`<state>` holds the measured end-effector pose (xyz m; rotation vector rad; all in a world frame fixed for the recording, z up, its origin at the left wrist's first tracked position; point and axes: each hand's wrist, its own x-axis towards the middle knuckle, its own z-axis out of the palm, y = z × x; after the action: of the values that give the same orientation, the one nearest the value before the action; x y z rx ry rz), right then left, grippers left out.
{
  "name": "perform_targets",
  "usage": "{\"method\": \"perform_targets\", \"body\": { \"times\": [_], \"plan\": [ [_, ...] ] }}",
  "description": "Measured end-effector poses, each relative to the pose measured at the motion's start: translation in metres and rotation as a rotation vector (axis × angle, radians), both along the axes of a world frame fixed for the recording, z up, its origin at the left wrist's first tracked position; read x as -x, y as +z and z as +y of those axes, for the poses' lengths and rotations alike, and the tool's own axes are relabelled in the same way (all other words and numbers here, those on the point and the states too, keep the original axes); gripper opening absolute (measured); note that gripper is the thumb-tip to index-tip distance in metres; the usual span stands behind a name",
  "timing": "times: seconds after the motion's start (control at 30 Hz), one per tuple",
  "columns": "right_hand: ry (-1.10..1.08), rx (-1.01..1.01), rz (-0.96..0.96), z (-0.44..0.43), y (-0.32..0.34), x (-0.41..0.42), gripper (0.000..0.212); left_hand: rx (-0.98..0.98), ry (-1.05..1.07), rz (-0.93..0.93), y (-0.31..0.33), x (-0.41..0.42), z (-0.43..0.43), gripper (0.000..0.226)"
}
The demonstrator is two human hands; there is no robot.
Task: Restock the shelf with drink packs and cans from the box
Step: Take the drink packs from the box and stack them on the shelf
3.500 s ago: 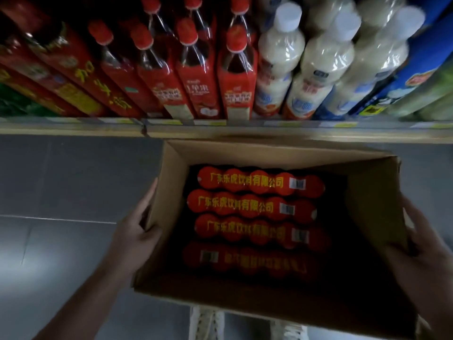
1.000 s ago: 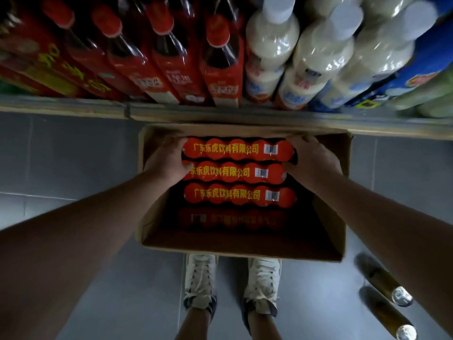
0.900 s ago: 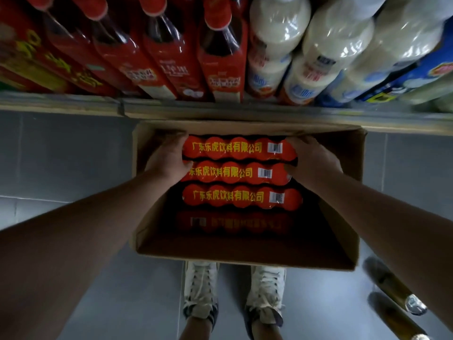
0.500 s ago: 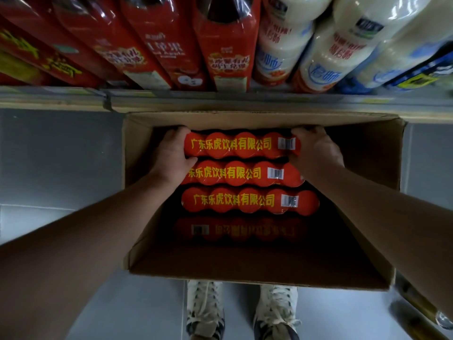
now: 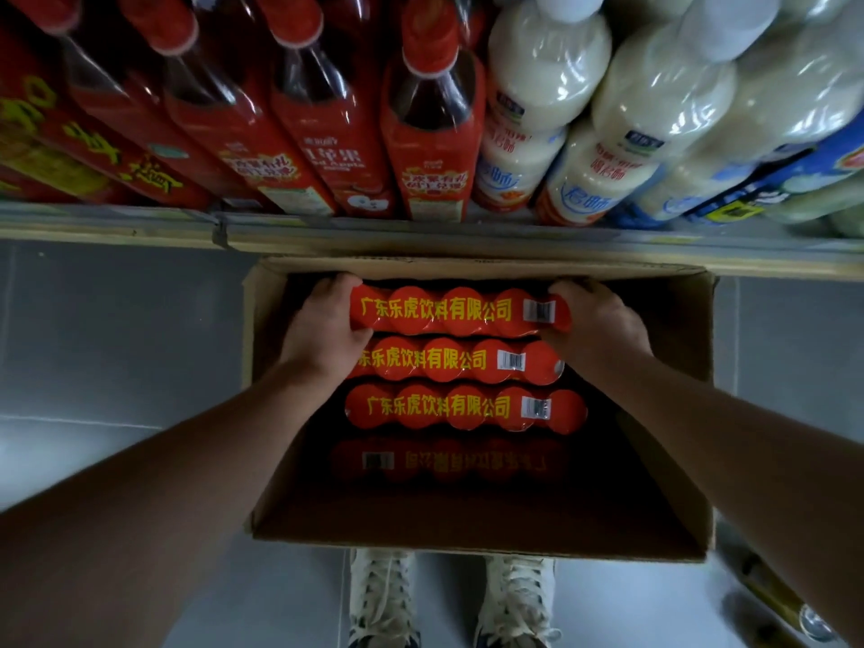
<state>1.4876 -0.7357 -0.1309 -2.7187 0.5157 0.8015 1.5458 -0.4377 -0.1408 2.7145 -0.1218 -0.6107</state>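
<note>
An open cardboard box (image 5: 673, 329) sits on the floor below the shelf edge (image 5: 421, 233). Inside lie several shrink-wrapped red drink packs with yellow lettering. My left hand (image 5: 322, 329) grips the left end of the farthest drink pack (image 5: 449, 311), and my right hand (image 5: 594, 320) grips its right end. That pack sits slightly above the second pack (image 5: 444, 362). A third pack (image 5: 467, 409) and a shadowed fourth pack (image 5: 444, 463) lie nearer to me.
The shelf above holds red-capped bottles (image 5: 430, 133) on the left and white milky bottles (image 5: 537, 109) on the right. My two white shoes (image 5: 381, 596) stand behind the box. A bottle (image 5: 781, 600) lies on the grey floor at the lower right.
Earlier my hands held the box's outer sides. They then went into the box, closed round the ends of the farthest pack, and that pack has come up slightly.
</note>
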Motion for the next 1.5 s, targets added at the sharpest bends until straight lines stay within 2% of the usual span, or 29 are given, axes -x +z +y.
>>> {"method": "perform_targets", "body": {
  "times": [0.13,0.27,0.43,0.7,0.83,1.03,1.1,1.13,1.2,1.3,1.4,1.5],
  "plan": [
    [0.007,0.012,-0.036,-0.006,0.046,0.008,0.057,0.026,-0.048,-0.058,0.048,0.0,0.005,0.062],
    [-0.029,-0.057,-0.092,-0.015,0.128,0.018,0.06,0.124,-0.098,-0.038,0.118,0.0,0.013,0.063],
    [-0.043,-0.112,-0.185,-0.029,0.256,0.023,0.065,0.205,-0.089,0.058,0.244,-0.004,0.02,0.066],
    [-0.085,-0.206,-0.444,-0.049,0.467,0.032,0.066,0.442,0.002,-0.072,0.471,-0.009,0.02,0.065],
    [-0.128,-0.205,-0.579,-0.054,0.568,0.041,0.067,0.489,-0.001,-0.168,0.58,-0.012,0.018,0.062],
    [-0.195,-0.362,-0.794,-0.064,0.711,0.069,0.074,0.667,0.05,-0.188,0.731,0.009,0.013,0.061],
    [-0.227,-0.423,-0.872,-0.065,0.756,0.078,0.065,0.7,0.026,-0.237,0.773,0.017,0.01,0.059],
    [-0.233,-0.447,-0.91,-0.067,0.776,0.083,0.058,0.722,0.018,-0.251,0.793,0.021,0.009,0.058],
    [-0.221,-0.468,-0.984,-0.072,0.811,0.089,0.057,0.79,0.034,-0.243,0.83,0.026,0.006,0.056],
    [-0.242,-0.509,-1.066,-0.079,0.856,0.096,0.077,0.837,0.005,-0.271,0.88,0.032,0.001,0.054],
    [-0.236,-0.531,-1.167,-0.08,0.894,0.099,0.083,0.911,-0.009,-0.35,0.924,0.035,-0.003,0.05],
    [-0.264,-0.599,-1.28,-0.076,0.931,0.102,0.073,0.92,-0.039,-0.443,0.963,0.038,-0.008,0.05]
  ]
}}
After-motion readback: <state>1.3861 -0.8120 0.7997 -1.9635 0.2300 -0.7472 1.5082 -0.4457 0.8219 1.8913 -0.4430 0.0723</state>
